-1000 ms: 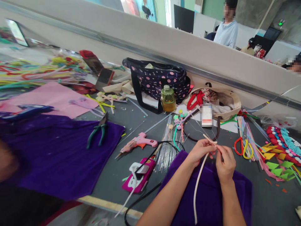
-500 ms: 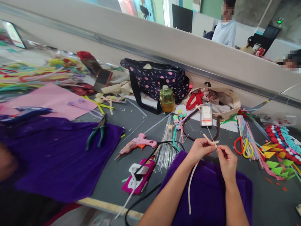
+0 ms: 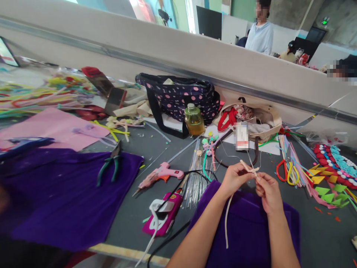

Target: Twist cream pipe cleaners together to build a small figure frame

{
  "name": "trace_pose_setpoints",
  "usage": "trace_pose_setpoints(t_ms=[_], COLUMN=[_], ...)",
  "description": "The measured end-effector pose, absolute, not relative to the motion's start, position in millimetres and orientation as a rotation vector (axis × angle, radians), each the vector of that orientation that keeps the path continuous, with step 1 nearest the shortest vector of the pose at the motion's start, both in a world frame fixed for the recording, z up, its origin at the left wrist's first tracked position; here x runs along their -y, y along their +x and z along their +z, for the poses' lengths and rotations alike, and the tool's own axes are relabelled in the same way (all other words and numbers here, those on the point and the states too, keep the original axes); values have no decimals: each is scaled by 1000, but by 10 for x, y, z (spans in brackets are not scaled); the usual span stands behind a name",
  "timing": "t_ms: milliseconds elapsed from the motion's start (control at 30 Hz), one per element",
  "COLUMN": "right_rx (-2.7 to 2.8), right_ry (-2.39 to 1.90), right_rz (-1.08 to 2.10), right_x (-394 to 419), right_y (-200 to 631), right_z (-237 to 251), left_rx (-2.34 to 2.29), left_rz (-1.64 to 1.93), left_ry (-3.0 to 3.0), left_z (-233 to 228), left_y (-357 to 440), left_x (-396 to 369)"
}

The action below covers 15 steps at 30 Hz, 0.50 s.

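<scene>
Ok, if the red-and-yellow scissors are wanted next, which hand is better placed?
Probably the right hand: the scissors lie to its right, nearer than to the left hand. Both hands pinch the cream strip, so the right would have to let go first, leaving the left holding it.

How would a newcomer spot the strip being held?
Find the purple cloth on the right. Over its far edge, the left hand and right hand pinch the strip. Its tail hangs below the left hand; it is plain cream, unlike the coloured strips to its right.
</scene>
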State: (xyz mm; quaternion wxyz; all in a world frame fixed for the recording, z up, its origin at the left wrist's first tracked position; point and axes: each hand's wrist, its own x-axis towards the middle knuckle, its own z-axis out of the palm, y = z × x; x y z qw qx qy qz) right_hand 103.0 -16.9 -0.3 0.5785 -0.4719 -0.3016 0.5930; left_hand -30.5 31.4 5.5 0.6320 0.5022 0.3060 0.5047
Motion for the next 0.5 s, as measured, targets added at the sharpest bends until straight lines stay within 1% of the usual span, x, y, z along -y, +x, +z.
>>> trace_pose_setpoints(t_ms=[167,267,333,500], right_rx=[686,710,751,943], right_ry=[-1061,-1056,-1087,-1285], right_rz=[1516,1483,1384,999], right_x=[175,178,179,188], right_y=[1037,1001,968,928], right_z=[38,42,26,-47], left_rx=[-662,-683,-715,-760], left_rz=[1131,1121,1126,1125], left_ry=[1175,1175,1181,1193], left_z=[59,37,27,27], left_y=[-329,-330,-324,-319], left_x=[-308,-319,-328,-337])
